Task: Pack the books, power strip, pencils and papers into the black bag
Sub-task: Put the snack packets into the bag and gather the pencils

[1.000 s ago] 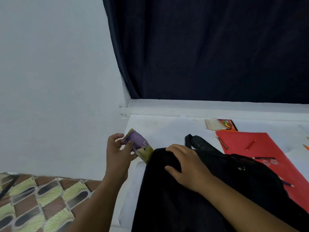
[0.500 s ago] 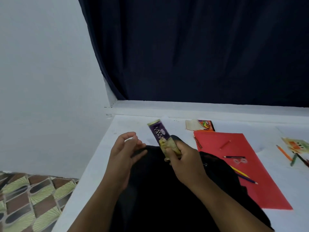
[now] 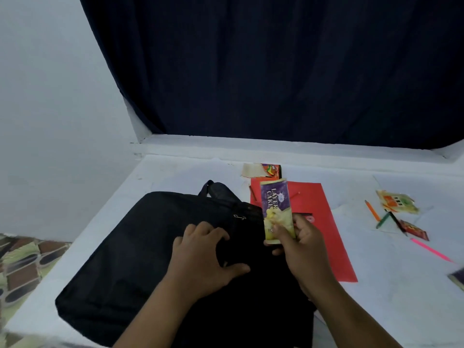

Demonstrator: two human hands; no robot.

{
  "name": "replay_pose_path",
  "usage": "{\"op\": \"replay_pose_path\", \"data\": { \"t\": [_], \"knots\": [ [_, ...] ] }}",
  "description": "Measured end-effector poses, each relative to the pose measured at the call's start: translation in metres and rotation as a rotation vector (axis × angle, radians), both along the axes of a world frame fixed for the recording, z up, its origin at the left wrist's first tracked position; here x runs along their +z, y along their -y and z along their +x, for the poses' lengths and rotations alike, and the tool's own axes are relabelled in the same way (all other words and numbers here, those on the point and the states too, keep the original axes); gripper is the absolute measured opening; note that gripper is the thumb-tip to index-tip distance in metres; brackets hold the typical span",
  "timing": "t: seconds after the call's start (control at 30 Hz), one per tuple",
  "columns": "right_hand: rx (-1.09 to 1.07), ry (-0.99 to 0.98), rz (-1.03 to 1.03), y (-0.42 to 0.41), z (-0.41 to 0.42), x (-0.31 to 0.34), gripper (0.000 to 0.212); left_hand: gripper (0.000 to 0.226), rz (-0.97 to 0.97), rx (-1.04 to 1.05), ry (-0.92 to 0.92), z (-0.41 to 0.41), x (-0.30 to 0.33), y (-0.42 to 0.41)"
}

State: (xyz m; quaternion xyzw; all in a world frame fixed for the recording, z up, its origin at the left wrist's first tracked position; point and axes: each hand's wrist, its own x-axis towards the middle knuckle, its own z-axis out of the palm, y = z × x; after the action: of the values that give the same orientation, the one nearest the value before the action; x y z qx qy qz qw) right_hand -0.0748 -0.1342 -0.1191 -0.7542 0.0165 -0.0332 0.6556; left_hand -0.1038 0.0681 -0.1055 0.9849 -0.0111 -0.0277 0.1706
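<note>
Early in the packing, by the look of it. Flat black fabric bag (image 3: 155, 252) lying on the white surface, no open mouth visible. Left hand (image 3: 200, 257) pressed on the bag, fingers spread. Right hand (image 3: 301, 244) at the bag's right edge, clamped on a purple and yellow "Layer Cake" wrapper (image 3: 276, 209). Red paper sheet (image 3: 324, 222) just right of the bag, loose coloured pencils (image 3: 384, 218) farther right, all unpacked. No books or power strip in view.
</note>
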Motion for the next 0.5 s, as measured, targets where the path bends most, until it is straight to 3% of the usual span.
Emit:
{"op": "replay_pose_path", "data": {
  "t": [0.17,0.23,0.37,0.5],
  "knots": [
    [0.071,-0.118,0.026,0.01,-0.011,-0.008,0.013,0.031,-0.051,0.21,0.281,-0.015,-0.01,0.003],
    [0.172,-0.188,0.015,0.009,-0.016,-0.011,0.008,0.015,-0.036,0.274,0.296,-0.018,-0.005,-0.005],
    [0.366,-0.307,0.039,0.004,-0.025,-0.009,0.02,0.019,-0.188,0.321,0.386,-0.019,0.011,-0.011],
    [0.442,-0.377,0.048,-0.007,-0.018,0.001,0.019,0.021,-0.357,0.333,0.469,-0.02,0.027,-0.004]
  ]
}}
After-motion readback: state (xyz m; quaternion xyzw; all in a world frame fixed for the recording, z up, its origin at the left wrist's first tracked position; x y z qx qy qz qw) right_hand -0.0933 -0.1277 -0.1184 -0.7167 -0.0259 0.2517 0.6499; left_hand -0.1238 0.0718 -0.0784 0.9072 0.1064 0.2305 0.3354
